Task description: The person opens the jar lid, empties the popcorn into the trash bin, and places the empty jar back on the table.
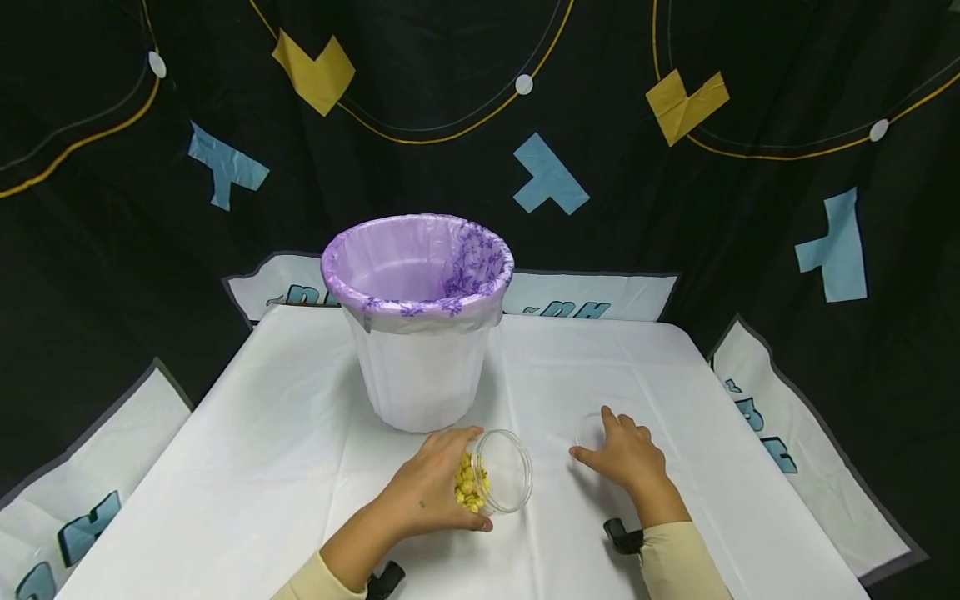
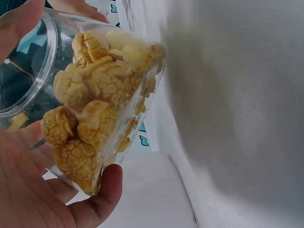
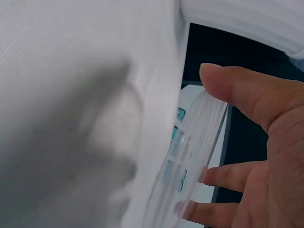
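My left hand point(image 1: 427, 487) grips a clear jar point(image 1: 508, 473) tipped on its side, its open mouth turned to the right. Popcorn point(image 1: 468, 485) lies in the jar's bottom part; in the left wrist view the caramel-coloured popcorn point(image 2: 102, 78) shows through the clear wall. To the right, my right hand point(image 1: 626, 454) holds a clear round lid point(image 1: 588, 431) just over the table. The right wrist view shows the thumb at one edge of the lid point(image 3: 197, 133) and fingertips on its rim. The lid is faint against the white cloth.
A white bin point(image 1: 423, 375) with a purple flowered liner point(image 1: 352, 292) folded over its rim stands behind the left hand. White cloth covers the table point(image 1: 247, 467). Black curtain point(image 1: 450, 175) with tape shapes hangs behind.
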A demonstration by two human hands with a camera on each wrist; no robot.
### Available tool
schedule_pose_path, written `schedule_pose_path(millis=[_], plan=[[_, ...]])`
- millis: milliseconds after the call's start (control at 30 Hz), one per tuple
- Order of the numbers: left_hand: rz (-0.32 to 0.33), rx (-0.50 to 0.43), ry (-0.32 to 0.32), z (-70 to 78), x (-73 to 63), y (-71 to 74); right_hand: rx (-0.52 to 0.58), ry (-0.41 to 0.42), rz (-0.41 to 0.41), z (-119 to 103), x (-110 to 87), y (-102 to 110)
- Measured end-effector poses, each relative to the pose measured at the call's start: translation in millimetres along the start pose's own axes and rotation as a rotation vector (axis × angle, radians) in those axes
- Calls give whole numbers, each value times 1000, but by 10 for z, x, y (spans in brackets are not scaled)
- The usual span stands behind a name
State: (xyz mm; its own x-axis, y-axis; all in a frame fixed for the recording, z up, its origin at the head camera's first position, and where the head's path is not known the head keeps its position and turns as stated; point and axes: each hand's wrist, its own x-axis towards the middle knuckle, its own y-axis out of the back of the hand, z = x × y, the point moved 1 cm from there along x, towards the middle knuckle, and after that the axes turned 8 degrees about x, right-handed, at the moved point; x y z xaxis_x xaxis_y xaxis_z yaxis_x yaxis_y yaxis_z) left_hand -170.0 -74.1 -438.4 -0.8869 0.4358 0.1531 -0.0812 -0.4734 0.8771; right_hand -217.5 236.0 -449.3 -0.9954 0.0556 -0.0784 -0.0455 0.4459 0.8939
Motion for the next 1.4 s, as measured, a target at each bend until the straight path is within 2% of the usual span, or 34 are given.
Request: schedule_pose_path(millis=[900,1400], plan=[[-8,8,10,-1,12,-5,-27,-17,-2,111,116,-250],[-3,-2,27,-13,-9,-7,-33,-24,-72,113,139,-280]])
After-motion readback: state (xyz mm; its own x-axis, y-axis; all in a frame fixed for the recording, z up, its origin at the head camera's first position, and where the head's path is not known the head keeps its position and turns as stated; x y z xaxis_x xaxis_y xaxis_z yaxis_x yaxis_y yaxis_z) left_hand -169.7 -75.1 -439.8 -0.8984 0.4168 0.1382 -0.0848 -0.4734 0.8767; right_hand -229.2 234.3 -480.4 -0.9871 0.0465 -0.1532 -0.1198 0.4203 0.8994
